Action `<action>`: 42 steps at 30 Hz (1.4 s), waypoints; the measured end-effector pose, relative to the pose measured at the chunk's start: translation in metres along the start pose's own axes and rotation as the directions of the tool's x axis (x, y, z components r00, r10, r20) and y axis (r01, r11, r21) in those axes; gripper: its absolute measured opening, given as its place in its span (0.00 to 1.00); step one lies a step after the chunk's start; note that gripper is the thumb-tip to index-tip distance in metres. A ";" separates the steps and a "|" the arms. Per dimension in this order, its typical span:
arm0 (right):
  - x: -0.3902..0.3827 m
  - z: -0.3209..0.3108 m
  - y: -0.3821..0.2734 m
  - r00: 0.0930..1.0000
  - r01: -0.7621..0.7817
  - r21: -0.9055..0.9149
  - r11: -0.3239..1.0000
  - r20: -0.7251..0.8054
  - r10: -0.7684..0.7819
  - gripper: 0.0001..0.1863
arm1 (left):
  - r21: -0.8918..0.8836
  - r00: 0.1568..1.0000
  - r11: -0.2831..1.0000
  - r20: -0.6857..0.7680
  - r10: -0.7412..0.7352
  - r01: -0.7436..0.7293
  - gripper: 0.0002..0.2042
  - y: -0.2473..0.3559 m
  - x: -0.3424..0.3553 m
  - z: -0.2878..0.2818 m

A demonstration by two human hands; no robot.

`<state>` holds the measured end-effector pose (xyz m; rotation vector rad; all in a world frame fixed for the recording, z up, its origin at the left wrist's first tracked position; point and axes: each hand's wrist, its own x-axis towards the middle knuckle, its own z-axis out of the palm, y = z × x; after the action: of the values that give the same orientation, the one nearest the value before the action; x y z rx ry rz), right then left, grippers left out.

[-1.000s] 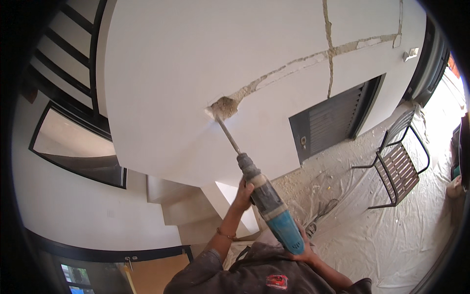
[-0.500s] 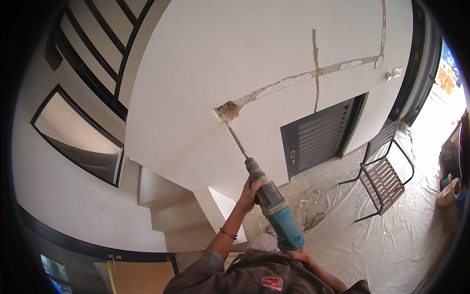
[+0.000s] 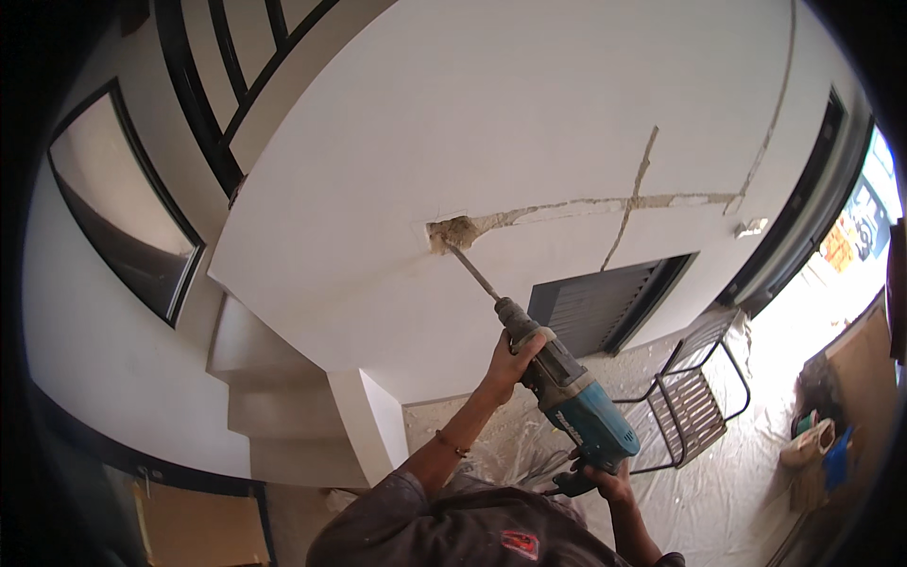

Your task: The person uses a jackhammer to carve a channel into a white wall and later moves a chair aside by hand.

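Observation:
Both my hands hold a blue-green and grey rotary hammer drill (image 3: 586, 406), tilted up toward a white wall (image 3: 378, 142). My left hand (image 3: 515, 361) is closed round the front of its body, just behind the chuck. At the rear, my right hand (image 3: 605, 482) is wrapped about the dark handle, its fingers partly hidden. A long steel bit (image 3: 472, 272) reaches from the chuck to the lower edge of a rough hole (image 3: 452, 232) broken in the wall. From that hole a chiselled groove (image 3: 567, 209) runs right and crosses a second one.
A slatted metal chair (image 3: 690, 406) stands right of the drill on plastic sheeting (image 3: 727, 491). A grey louvred door (image 3: 600, 307) is low in the wall. Stairs (image 3: 283, 397) lie left, below a black railing (image 3: 241, 94). Bags and boxes (image 3: 812, 444) sit at the far right.
My view has turned, so the wall and chair appear shifted. The drill has swung right in the picture, and my right hand on its handle shows more. The bit tip remains at the hole.

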<state>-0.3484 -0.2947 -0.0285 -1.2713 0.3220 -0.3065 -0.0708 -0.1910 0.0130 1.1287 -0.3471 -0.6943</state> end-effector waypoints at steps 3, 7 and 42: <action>0.023 -0.040 -0.012 0.997 -0.001 0.020 1.000 0.080 -0.001 0.32 | 0.012 0.997 0.998 -0.046 0.055 -0.055 0.32 -0.006 0.014 0.020; 0.051 -0.094 0.001 1.000 -0.023 -0.100 0.995 0.013 0.024 0.32 | 0.036 0.981 0.992 -0.148 0.127 -0.123 0.33 -0.006 0.034 0.054; 0.173 -0.167 -0.105 0.905 -0.146 0.095 0.985 0.414 0.095 0.20 | 0.092 0.880 0.989 -0.452 0.145 -0.115 0.36 -0.007 0.108 0.106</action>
<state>-0.2615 -0.5385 0.0173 -1.1537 0.0204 0.0503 -0.0542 -0.3389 0.0403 1.2773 -0.0386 -0.2815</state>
